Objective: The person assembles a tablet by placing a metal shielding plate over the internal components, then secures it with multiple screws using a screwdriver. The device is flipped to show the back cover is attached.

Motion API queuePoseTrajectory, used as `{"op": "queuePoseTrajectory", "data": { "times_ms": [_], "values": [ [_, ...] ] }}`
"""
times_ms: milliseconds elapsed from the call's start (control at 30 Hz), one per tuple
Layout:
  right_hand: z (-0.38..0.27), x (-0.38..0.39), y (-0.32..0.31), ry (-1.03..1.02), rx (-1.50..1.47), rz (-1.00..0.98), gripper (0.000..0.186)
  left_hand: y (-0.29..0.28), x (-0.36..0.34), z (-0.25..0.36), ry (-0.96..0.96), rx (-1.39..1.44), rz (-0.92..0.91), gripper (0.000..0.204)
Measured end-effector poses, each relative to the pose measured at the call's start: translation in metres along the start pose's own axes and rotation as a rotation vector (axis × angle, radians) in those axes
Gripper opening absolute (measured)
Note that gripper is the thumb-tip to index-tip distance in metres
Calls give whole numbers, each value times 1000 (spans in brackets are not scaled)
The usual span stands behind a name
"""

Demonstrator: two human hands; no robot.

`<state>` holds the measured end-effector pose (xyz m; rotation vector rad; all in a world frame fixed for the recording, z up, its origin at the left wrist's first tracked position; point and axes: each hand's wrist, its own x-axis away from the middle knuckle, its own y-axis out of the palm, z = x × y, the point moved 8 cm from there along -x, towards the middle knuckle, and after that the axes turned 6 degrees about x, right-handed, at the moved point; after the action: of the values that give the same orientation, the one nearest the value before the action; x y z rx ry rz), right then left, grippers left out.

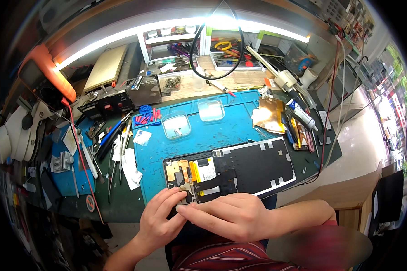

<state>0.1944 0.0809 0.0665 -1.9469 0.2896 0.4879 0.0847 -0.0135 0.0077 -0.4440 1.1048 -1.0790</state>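
Note:
An opened flat device (262, 165) with a black back panel, exposed orange and copper-coloured parts and a battery with yellow tabs (205, 169) lies on the blue silicone mat (153, 153). My left hand (163, 217) has its curled fingertips at the device's lower-left corner, over the metal and black parts. My right hand (226, 214) is closed in a pinch beside the left fingertips at that same corner. Whatever is between the fingers of either hand is hidden or too small to make out.
Behind stand two clear plastic boxes (176, 124), red pieces (147, 117), tweezers and pens (115, 131), a shelf of tools (226, 47) and a hanging black cable loop. Gold-coloured sheets (269, 115) and a tube (300, 115) lie right; orange meter (52, 74), red wire and smaller mat far left.

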Motion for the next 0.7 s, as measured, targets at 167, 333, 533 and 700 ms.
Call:
{"op": "queuePoseTrajectory", "data": {
  "times_ms": [167,333,533,700],
  "values": [
    [0,-5,-5,-23,-61,99,49,2,3,-3,-9,3,-14,17],
    [2,2,0,-32,2,50,51,2,3,-1,0,10,-2,15],
    [4,1,3,-42,-40,79,51,2,3,-2,-10,9,-25,21],
    [19,-3,-17,-21,-96,153,52,3,1,0,-3,-21,-53,37]
  ]
}}
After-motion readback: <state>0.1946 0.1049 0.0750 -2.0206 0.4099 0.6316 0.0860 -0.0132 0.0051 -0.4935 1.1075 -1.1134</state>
